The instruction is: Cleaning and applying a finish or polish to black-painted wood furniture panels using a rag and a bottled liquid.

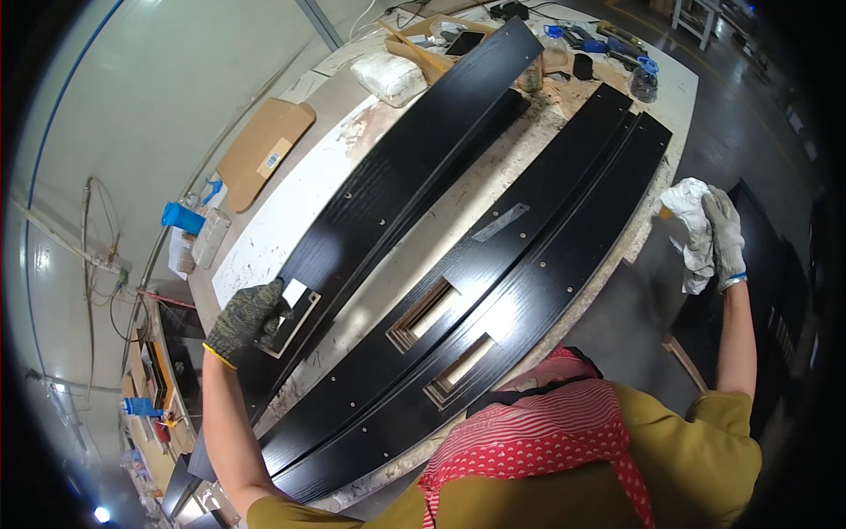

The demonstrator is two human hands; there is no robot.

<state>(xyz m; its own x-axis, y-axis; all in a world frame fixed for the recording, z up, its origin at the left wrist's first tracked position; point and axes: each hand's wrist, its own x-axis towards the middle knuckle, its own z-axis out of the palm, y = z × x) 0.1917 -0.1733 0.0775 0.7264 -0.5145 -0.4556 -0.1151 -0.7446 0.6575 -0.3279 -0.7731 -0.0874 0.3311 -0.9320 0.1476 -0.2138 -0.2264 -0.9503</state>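
Note:
My left hand point(240, 322), in a dark mottled knit glove, is closed on a long black board point(397, 163) beside the rectangular cutout at its near end. This board lies tilted across another dark board on the left. Out to the right, past the table edge, my right hand point(728, 236) in a pale glove grips a crumpled white cloth point(693, 231). Between my hands lie two stacks of black boards, a middle stack point(551, 194) and a right stack point(608, 225), both with rectangular cutouts and small screw-like dots. A flat grey strip point(500, 223) rests on the middle stack.
Brown cardboard point(263, 152) and a blue cup point(182, 218) are at the left. Toward the far end sit a white wrapped bundle point(389, 79), a blue-capped bottle point(645, 85) and several hand tools point(586, 40). Dark panels point(762, 291) stand beyond my right arm.

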